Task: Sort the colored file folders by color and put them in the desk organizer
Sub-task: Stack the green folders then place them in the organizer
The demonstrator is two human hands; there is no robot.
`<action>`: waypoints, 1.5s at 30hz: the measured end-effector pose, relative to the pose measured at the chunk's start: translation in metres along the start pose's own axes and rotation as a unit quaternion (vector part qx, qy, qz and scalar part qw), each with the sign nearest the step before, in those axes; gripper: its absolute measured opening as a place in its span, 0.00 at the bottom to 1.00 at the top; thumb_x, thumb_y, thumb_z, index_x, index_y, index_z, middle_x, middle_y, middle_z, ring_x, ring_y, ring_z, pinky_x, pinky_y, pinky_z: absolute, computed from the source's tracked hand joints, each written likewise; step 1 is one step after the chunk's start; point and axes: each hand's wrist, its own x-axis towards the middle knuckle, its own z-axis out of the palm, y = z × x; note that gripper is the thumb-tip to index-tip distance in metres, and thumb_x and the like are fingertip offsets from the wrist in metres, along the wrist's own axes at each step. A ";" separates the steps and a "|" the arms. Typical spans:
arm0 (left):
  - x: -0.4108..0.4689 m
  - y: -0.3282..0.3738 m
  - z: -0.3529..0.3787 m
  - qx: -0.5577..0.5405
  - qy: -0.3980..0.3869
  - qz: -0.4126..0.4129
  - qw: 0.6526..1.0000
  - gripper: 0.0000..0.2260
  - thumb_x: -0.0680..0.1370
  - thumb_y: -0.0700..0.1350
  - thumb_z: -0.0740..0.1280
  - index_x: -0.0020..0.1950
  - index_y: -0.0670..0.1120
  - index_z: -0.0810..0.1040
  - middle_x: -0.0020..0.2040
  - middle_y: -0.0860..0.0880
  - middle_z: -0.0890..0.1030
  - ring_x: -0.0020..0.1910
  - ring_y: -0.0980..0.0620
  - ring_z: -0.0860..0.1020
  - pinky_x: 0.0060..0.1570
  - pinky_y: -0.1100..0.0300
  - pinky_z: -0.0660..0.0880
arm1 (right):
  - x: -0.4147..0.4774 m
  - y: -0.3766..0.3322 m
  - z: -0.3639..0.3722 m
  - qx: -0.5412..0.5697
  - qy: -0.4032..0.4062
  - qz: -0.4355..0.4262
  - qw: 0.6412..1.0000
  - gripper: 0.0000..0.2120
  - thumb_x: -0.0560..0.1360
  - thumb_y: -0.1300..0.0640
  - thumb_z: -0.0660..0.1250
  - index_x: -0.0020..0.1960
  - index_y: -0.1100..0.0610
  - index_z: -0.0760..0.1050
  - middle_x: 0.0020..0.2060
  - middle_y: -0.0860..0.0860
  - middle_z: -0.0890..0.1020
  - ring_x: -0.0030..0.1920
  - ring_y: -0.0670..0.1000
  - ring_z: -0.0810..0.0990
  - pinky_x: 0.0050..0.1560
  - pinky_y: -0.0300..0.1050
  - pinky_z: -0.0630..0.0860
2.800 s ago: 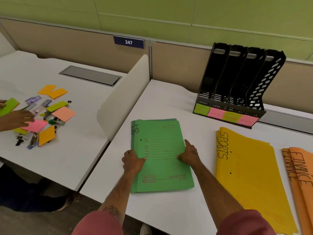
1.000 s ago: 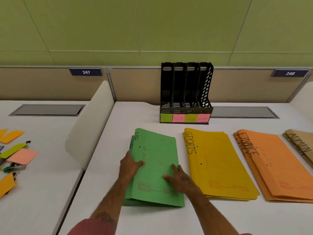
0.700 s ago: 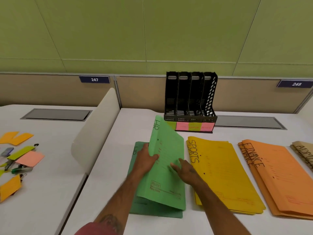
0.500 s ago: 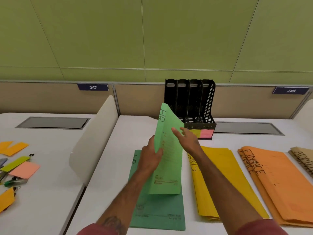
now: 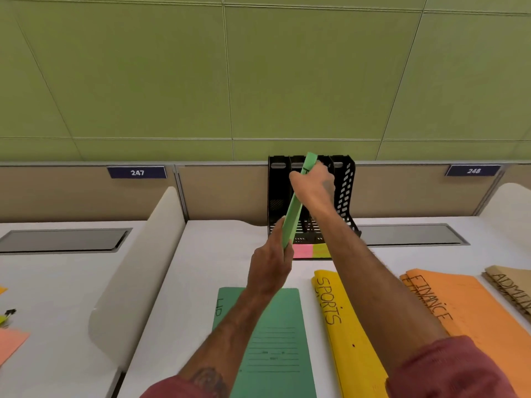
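1. The light green paper file folder (image 5: 293, 214) is held edge-on and tilted, its upper end leaning right, directly in front of the black plastic four-slot desk organizer (image 5: 277, 191).
2. The left hand (image 5: 270, 271) is closed around the folder's lower end, which projects up from the fist.
3. The right hand (image 5: 314, 188) is clamped on the folder's upper end, whose tip shows above the knuckles.
4. Whether the folder has entered a slot cannot be determined.
5. A darker green folder marked "HP" (image 5: 275, 326) lies flat on the white desk (image 5: 195, 282), under the left forearm.
6. To its right lie the yellow "SPORTS" folder (image 5: 344, 326), orange "FINANCE" folder (image 5: 465, 311) and brown "ADMIN" folder (image 5: 511, 285).
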 end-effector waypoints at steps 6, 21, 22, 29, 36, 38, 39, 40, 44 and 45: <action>0.053 0.001 0.008 0.001 0.032 0.024 0.999 0.28 0.80 0.43 0.65 0.78 0.44 0.61 0.57 0.41 0.82 0.38 0.39 0.82 0.38 0.46 0.80 | 0.036 -0.028 0.007 -0.016 0.089 -0.091 0.992 0.04 0.74 0.60 0.66 0.48 0.58 0.74 0.34 0.47 0.76 0.32 0.46 0.77 0.28 0.38 0.71; 0.103 -0.126 0.086 0.073 -0.207 -0.045 0.975 0.47 0.76 0.62 0.67 0.81 0.47 0.38 0.82 0.50 0.41 0.80 0.52 0.43 0.78 0.53 0.51 | 0.131 -0.004 0.062 0.083 0.181 -0.238 0.951 0.11 0.73 0.64 0.68 0.56 0.61 0.77 0.36 0.47 0.82 0.31 0.43 0.78 0.31 0.30 0.74; 0.103 -0.137 0.094 0.108 -0.227 -0.049 0.967 0.47 0.77 0.62 0.66 0.80 0.45 0.38 0.81 0.48 0.40 0.80 0.50 0.42 0.78 0.52 0.49 | 0.134 0.001 0.067 0.088 0.187 -0.237 0.949 0.11 0.74 0.64 0.68 0.56 0.62 0.77 0.37 0.47 0.82 0.32 0.44 0.80 0.32 0.32 0.76; 0.101 -0.176 0.127 0.205 -0.328 -0.073 0.919 0.46 0.78 0.63 0.63 0.80 0.41 0.37 0.81 0.44 0.39 0.80 0.45 0.40 0.77 0.45 0.52 | 0.145 0.033 0.099 0.083 0.222 -0.245 0.940 0.18 0.73 0.63 0.70 0.62 0.65 0.76 0.38 0.50 0.85 0.31 0.43 0.78 0.34 0.34 0.79; 0.097 -0.187 0.143 0.198 -0.359 -0.090 0.908 0.45 0.78 0.60 0.65 0.81 0.43 0.39 0.82 0.45 0.42 0.80 0.44 0.42 0.76 0.41 0.55 | 0.146 0.065 0.131 0.087 0.219 -0.225 0.946 0.21 0.74 0.64 0.70 0.66 0.65 0.74 0.41 0.52 0.85 0.36 0.47 0.83 0.40 0.44 0.84; 0.096 -0.189 0.142 0.195 -0.354 -0.085 0.911 0.45 0.78 0.58 0.66 0.81 0.42 0.40 0.82 0.45 0.43 0.80 0.44 0.43 0.76 0.41 0.56 | 0.143 0.075 0.139 0.095 0.192 -0.191 0.958 0.22 0.75 0.64 0.69 0.68 0.64 0.73 0.41 0.51 0.85 0.37 0.48 0.83 0.40 0.45 0.84; 0.096 -0.189 0.142 0.189 -0.353 -0.084 0.912 0.45 0.78 0.58 0.67 0.81 0.42 0.40 0.82 0.46 0.43 0.80 0.44 0.43 0.76 0.41 0.57 | 0.141 0.080 0.144 0.103 0.175 -0.169 0.964 0.22 0.75 0.64 0.69 0.69 0.63 0.73 0.42 0.51 0.84 0.37 0.48 0.83 0.39 0.46 0.84; 0.096 -0.189 0.141 0.183 -0.354 -0.085 0.913 0.45 0.78 0.57 0.67 0.81 0.43 0.40 0.82 0.46 0.43 0.80 0.44 0.44 0.76 0.41 0.57 | 0.140 0.084 0.147 0.111 0.159 -0.148 0.970 0.23 0.75 0.64 0.68 0.69 0.62 0.72 0.42 0.50 0.84 0.37 0.49 0.83 0.39 0.47 0.84; 0.095 -0.191 0.140 0.184 -0.359 -0.084 0.911 0.47 0.77 0.57 0.69 0.80 0.42 0.39 0.82 0.46 0.43 0.81 0.45 0.44 0.76 0.41 0.57 | 0.139 0.093 0.156 0.098 0.097 -0.076 0.988 0.28 0.77 0.61 0.68 0.75 0.57 0.66 0.44 0.51 0.84 0.37 0.48 0.83 0.41 0.44 0.83; 0.095 -0.191 0.140 0.183 -0.360 -0.086 0.911 0.47 0.77 0.57 0.69 0.80 0.42 0.40 0.82 0.46 0.43 0.81 0.45 0.44 0.76 0.41 0.57 | 0.139 0.095 0.158 0.080 0.080 -0.057 0.992 0.30 0.78 0.58 0.68 0.77 0.55 0.63 0.43 0.50 0.83 0.36 0.46 0.81 0.41 0.42 0.83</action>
